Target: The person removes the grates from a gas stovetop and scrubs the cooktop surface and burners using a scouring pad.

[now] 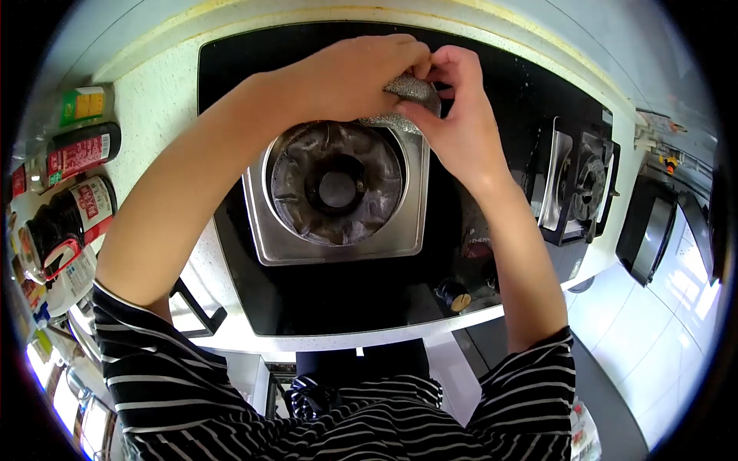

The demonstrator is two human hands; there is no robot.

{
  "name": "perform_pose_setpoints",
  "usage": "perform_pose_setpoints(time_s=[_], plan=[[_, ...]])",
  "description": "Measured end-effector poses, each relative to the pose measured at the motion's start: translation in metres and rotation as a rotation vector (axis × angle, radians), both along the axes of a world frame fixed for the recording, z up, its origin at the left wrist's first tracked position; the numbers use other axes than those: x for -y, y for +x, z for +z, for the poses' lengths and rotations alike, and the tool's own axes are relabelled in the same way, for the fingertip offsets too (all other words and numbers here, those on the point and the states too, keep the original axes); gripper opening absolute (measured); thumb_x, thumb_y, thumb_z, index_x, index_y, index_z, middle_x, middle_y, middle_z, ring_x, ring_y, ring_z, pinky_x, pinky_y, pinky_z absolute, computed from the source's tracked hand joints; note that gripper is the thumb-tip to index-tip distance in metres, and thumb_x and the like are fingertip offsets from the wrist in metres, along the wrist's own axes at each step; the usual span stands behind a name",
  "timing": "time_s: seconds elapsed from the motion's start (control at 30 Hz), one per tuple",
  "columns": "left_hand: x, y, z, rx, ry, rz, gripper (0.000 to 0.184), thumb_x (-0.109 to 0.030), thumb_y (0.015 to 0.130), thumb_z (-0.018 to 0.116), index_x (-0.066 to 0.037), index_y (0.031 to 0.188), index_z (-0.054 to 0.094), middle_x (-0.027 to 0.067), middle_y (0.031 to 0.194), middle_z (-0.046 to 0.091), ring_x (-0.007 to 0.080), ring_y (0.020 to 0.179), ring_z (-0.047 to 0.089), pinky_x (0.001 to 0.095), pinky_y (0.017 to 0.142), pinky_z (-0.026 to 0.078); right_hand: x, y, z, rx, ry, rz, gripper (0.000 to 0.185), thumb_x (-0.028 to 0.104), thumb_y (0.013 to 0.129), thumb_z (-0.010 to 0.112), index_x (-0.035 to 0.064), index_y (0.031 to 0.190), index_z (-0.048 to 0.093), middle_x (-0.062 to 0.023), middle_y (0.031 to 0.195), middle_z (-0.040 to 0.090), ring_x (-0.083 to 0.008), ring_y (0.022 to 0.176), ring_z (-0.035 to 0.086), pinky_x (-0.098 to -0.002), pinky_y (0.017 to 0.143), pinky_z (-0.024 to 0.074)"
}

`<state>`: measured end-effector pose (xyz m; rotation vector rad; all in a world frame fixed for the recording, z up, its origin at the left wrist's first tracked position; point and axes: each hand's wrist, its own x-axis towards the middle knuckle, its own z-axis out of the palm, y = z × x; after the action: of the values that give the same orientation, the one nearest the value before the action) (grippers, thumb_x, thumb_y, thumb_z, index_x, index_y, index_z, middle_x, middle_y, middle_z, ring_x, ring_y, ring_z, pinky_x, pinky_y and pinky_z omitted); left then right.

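My left hand (392,67) reaches across the far side of the burner, its fingers closed on a silvery, glittery-textured cloth (415,91). From the right, my right hand (460,104) pinches the same cloth, with the thumb lying along its near edge. The fingertips of both hands almost meet above it. Part of the cloth rests over the back right corner of a square steel drip tray (338,252). Inside the tray's round opening is a dark, stained burner (336,188). My left hand partly hides the cloth and the tray's back edge.
The black glass hob (346,300) has a knob (453,295) near its front edge. On the right stands a second burner with a pan support (588,184). Several bottles, including a red-labelled bottle (81,154), line the left side. A black handle (204,311) juts out at the front left.
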<state>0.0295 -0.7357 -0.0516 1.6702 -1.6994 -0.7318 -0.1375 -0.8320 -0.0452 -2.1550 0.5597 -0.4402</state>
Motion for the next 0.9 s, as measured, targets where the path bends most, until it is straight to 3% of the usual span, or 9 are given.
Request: perform_pose_setpoints(time_s=[0.07,0.13,0.27,0.33,0.4,0.5,0.63,0.73,0.9], plan=[[-0.002,0.005,-0.004,0.023,-0.024,-0.022,0.024,-0.008,0.084,0.072,-0.002,0.106,0.062,0.0113,0.108,0.062,0.0310,0.104,0.062,0.0384,0.092,0.049,0.004,0.001,-0.001,-0.118,0.003,0.025,0.049,-0.004,0.077,0.074,0.0056,0.118,0.050,-0.0160,0.108,0.063,-0.0367,0.101,0.064,-0.0409,0.087,0.0525],[-0.004,0.010,0.009,-0.142,0.118,-0.042,0.018,-0.014,0.089,0.068,-0.001,0.099,0.064,0.0109,0.109,0.062,0.0304,0.106,0.062,0.0366,0.092,0.049,0.004,-0.005,-0.011,-0.007,-0.148,0.093,0.047,-0.011,0.073,0.067,0.0061,0.114,0.054,-0.0152,0.106,0.062,-0.0394,0.102,0.061,-0.0436,0.085,0.0515],[-0.005,-0.005,0.017,-0.218,0.230,-0.166,0.024,-0.022,0.095,0.061,0.000,0.093,0.068,0.0089,0.113,0.064,0.0290,0.108,0.062,0.0402,0.099,0.045,0.000,-0.034,-0.007,-0.056,-0.309,0.159,0.047,-0.014,0.069,0.059,0.0054,0.111,0.060,-0.0150,0.105,0.060,-0.0391,0.098,0.057,-0.0441,0.085,0.0499],[-0.013,-0.026,0.026,0.104,0.210,-0.254,0.021,-0.022,0.096,0.059,-0.008,0.096,0.073,0.0055,0.120,0.065,0.0278,0.115,0.060,0.0532,0.119,0.026,-0.012,-0.059,-0.003,-0.098,-0.306,0.160,0.048,-0.015,0.070,0.058,0.0055,0.113,0.061,-0.0144,0.107,0.060,-0.0386,0.097,0.057,-0.0437,0.085,0.0501],[-0.027,-0.044,0.032,0.297,0.025,-0.192,0.020,-0.024,0.096,0.058,-0.009,0.095,0.073,0.0034,0.121,0.066,0.0275,0.121,0.058,0.0558,0.121,0.023,-0.025,-0.074,-0.001,-0.105,-0.276,0.174,0.051,-0.015,0.069,0.058,0.0071,0.115,0.063,-0.0122,0.109,0.059,-0.0372,0.097,0.057,-0.0435,0.085,0.0505],[-0.042,-0.058,0.038,0.334,0.023,-0.039,0.017,-0.020,0.094,0.061,-0.011,0.101,0.074,0.0023,0.122,0.067,0.0270,0.125,0.057,0.0577,0.118,0.025,-0.034,-0.071,0.008,-0.166,-0.289,0.133,0.046,-0.009,0.070,0.063,0.0014,0.115,0.061,-0.0157,0.117,0.057,-0.0381,0.104,0.056,-0.0454,0.089,0.0489],[-0.052,-0.069,0.054,0.180,-0.071,0.422,0.019,-0.008,0.090,0.065,-0.010,0.106,0.073,0.0060,0.119,0.069,0.0277,0.120,0.060,0.0536,0.113,0.031,-0.037,-0.049,-0.006,-0.111,-0.371,0.075,0.042,-0.004,0.071,0.066,-0.0021,0.113,0.058,-0.0192,0.120,0.054,-0.0394,0.107,0.055,-0.0461,0.091,0.0478],[-0.067,-0.082,0.072,-0.087,-0.098,0.542,0.021,-0.002,0.090,0.061,-0.007,0.107,0.072,0.0098,0.115,0.069,0.0288,0.115,0.062,0.0504,0.111,0.033,-0.031,-0.040,-0.022,-0.019,-0.418,0.078,0.041,-0.004,0.069,0.067,0.0023,0.109,0.062,-0.0164,0.117,0.057,-0.0382,0.104,0.056,-0.0456,0.089,0.0487],[-0.107,-0.143,0.073,-0.239,-0.076,0.516,0.029,0.008,0.083,0.058,-0.002,0.106,0.072,0.0120,0.107,0.070,0.0300,0.110,0.064,0.0489,0.109,0.036,-0.040,-0.076,-0.017,-0.020,-0.328,0.112,0.040,-0.011,0.072,0.060,0.0063,0.107,0.069,-0.0131,0.113,0.061,-0.0358,0.101,0.060,-0.0424,0.086,0.0517]])
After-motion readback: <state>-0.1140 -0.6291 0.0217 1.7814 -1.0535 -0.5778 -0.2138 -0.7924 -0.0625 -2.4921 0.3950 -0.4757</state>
